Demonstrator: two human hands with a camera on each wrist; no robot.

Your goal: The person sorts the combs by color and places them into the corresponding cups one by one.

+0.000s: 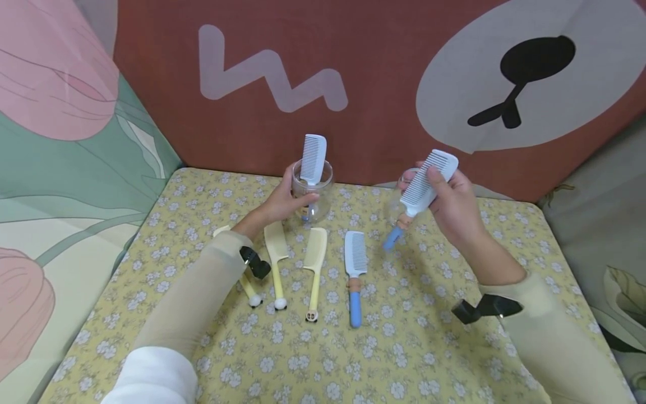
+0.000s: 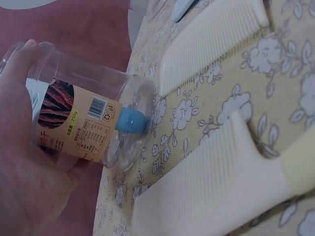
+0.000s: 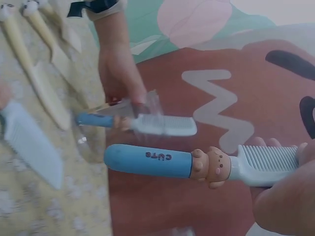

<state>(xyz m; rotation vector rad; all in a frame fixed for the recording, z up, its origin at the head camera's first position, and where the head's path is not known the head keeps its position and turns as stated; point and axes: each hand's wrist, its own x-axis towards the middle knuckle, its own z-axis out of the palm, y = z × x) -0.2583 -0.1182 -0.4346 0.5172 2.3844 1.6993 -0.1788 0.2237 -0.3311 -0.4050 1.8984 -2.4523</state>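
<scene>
I have the left grip (image 1: 284, 201) round the clear jar (image 1: 322, 210), far on the counter (image 1: 303, 365), probably steadying it around the upright comb (image 1: 314, 160); my right grip (image 1: 454, 207) pinches another comb (image 1: 423, 186) by its toothed head, leaving the handle (image 1: 393, 238) free.

Comb (image 3: 199, 164): "CUTE"; jar (image 2: 88, 113): "250g"
</scene>
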